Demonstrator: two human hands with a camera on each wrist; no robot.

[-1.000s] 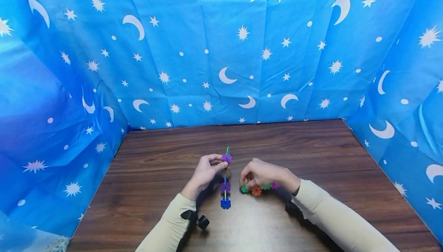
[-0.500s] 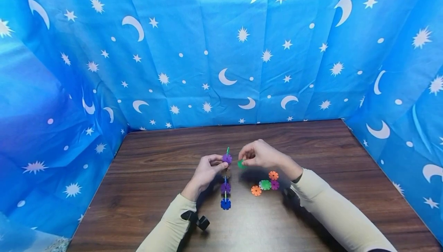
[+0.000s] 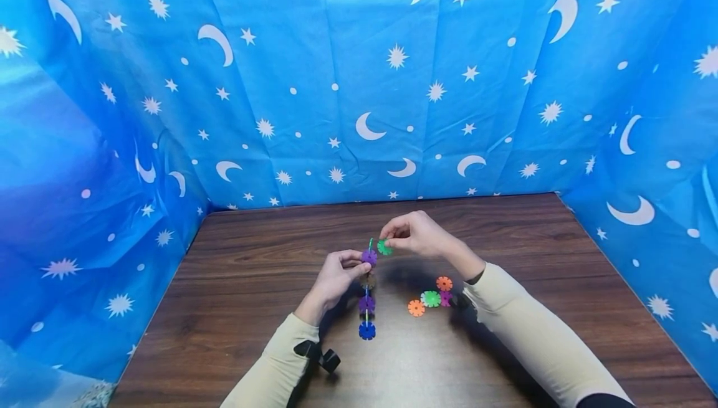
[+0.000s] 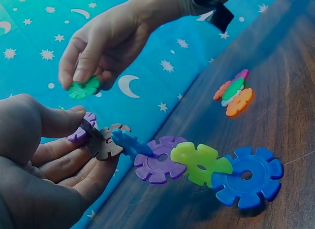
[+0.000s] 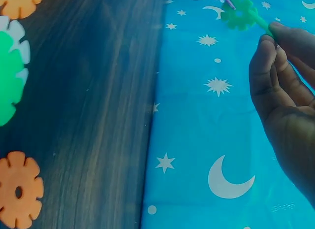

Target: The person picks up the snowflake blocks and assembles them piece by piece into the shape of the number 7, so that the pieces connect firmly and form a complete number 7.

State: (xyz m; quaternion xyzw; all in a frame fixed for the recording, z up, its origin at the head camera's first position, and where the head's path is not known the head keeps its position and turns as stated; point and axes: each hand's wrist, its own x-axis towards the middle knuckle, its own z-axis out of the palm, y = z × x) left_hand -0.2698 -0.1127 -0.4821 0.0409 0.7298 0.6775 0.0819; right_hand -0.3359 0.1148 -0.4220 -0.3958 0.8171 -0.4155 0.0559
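Observation:
A chain of notched plastic discs is gripped near its upper end by my left hand (image 3: 333, 278), thumb against a purple disc (image 3: 369, 258). Down the chain in the left wrist view come a brown disc (image 4: 109, 141), a light blue disc (image 4: 131, 143), another purple disc (image 4: 161, 159), a lime disc (image 4: 202, 163) and a dark blue disc (image 4: 247, 176) at the bottom. The chain's end green disc (image 5: 238, 13) faces the right wrist camera. My right hand (image 3: 421, 235) pinches a loose green disc (image 3: 384, 247) right at that end disc's edge.
Right of the chain, loose discs lie together on the brown wooden table (image 3: 252, 258): an orange disc (image 3: 416, 308), a green disc (image 3: 430, 299) overlapping a white one, a magenta disc (image 3: 445, 298) and another orange disc (image 3: 444, 283). A blue star-patterned cloth (image 3: 314, 115) surrounds the table.
My right hand has picked up the green disc from beside the loose ones and carried it up and left to the chain's top. The left hand and chain have stayed nearly still.

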